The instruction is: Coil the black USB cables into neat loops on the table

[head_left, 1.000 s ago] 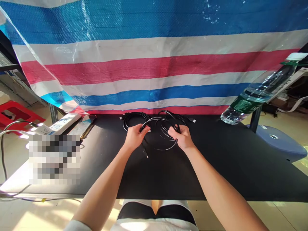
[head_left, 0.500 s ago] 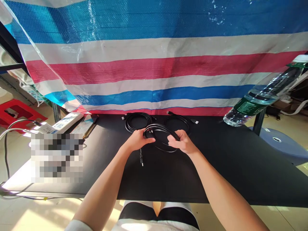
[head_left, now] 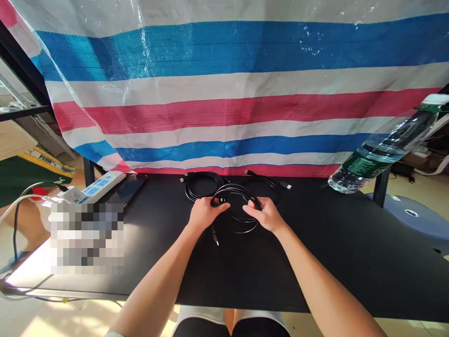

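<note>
My left hand [head_left: 205, 214] and my right hand [head_left: 265, 214] hold a looped black cable [head_left: 235, 188] between them, above the middle of the black table. Its loops arch from one hand to the other, and thinner loops hang lower between them. Below my left hand a USB plug [head_left: 215, 235] dangles on a short end. Behind my left hand lies one coiled black cable [head_left: 191, 187]. Another black cable, loosely coiled, lies behind my right hand, with its plug [head_left: 286, 186] pointing right.
A water bottle [head_left: 365, 164] stands at the table's [head_left: 351, 252] back right. On the left are a power strip [head_left: 103, 185], a phone [head_left: 131, 189] and a blurred patch. A striped sheet [head_left: 224, 107] hangs behind. Someone's leg [head_left: 31, 224] shows at the far left.
The view has tilted up and shifted slightly. My hands are a little closer together, still on the cable, and its lower loops hang further down. A person has come into view at the far left.
</note>
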A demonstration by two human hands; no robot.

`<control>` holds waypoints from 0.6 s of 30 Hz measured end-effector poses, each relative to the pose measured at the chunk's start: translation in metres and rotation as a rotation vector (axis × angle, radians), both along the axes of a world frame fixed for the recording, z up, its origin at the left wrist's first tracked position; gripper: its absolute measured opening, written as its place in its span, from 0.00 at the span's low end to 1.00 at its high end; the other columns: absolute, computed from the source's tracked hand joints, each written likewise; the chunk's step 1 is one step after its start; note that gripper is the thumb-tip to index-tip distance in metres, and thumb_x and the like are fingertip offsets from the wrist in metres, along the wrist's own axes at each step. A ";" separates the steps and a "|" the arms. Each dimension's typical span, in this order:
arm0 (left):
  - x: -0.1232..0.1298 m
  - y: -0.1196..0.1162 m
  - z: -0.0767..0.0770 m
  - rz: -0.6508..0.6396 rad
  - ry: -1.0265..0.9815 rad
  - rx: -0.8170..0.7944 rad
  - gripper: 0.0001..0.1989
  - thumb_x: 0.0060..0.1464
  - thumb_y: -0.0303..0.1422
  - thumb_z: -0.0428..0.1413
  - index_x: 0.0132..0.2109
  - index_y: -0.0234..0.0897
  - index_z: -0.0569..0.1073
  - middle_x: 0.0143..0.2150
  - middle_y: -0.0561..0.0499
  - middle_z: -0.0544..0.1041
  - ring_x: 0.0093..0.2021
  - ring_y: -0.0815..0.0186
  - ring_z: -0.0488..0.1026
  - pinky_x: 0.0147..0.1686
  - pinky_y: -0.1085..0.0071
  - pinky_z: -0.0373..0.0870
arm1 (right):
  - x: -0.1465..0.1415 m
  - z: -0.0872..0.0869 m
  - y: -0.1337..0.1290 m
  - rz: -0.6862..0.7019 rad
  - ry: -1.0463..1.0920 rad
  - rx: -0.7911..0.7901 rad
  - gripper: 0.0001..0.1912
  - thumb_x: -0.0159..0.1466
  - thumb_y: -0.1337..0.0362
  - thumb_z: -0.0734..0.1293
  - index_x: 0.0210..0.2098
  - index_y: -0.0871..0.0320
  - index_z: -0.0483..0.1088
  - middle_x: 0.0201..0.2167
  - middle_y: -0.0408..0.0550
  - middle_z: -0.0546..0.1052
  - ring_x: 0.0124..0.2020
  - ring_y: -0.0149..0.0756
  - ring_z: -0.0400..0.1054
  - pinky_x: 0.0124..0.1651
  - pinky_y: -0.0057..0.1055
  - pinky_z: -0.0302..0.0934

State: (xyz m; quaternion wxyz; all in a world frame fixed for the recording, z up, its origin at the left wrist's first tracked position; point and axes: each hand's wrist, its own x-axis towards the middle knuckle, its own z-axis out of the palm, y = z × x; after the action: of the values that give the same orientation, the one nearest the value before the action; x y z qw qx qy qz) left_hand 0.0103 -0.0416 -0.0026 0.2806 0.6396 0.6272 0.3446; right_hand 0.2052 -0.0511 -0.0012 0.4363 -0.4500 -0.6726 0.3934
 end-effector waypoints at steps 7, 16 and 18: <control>-0.001 0.002 0.000 0.157 0.041 0.139 0.09 0.53 0.33 0.53 0.26 0.41 0.65 0.17 0.57 0.62 0.22 0.65 0.66 0.28 0.71 0.56 | -0.016 -0.003 -0.001 -0.202 -0.146 0.345 0.23 0.58 0.49 0.64 0.15 0.53 0.53 0.14 0.38 0.56 0.17 0.28 0.50 0.23 0.30 0.48; -0.017 0.010 0.004 -0.016 -0.146 -0.041 0.13 0.51 0.34 0.51 0.21 0.39 0.62 0.15 0.59 0.59 0.18 0.71 0.57 0.23 0.72 0.53 | -0.018 -0.019 0.006 -0.231 -0.229 0.234 0.26 0.58 0.42 0.61 0.15 0.52 0.52 0.12 0.38 0.56 0.16 0.28 0.49 0.22 0.30 0.47; -0.018 0.011 0.004 -0.075 -0.213 -0.135 0.16 0.50 0.38 0.53 0.19 0.39 0.60 0.14 0.60 0.57 0.17 0.72 0.55 0.22 0.72 0.51 | -0.016 -0.021 0.008 -0.271 -0.268 0.259 0.27 0.59 0.42 0.60 0.15 0.52 0.51 0.11 0.38 0.56 0.16 0.29 0.50 0.22 0.30 0.48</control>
State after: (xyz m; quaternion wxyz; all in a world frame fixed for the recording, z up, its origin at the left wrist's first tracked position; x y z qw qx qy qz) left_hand -0.0076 -0.0310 0.0012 0.4005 0.6020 0.5913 0.3571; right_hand 0.1891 -0.0436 -0.0221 0.4460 -0.5250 -0.7026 0.1784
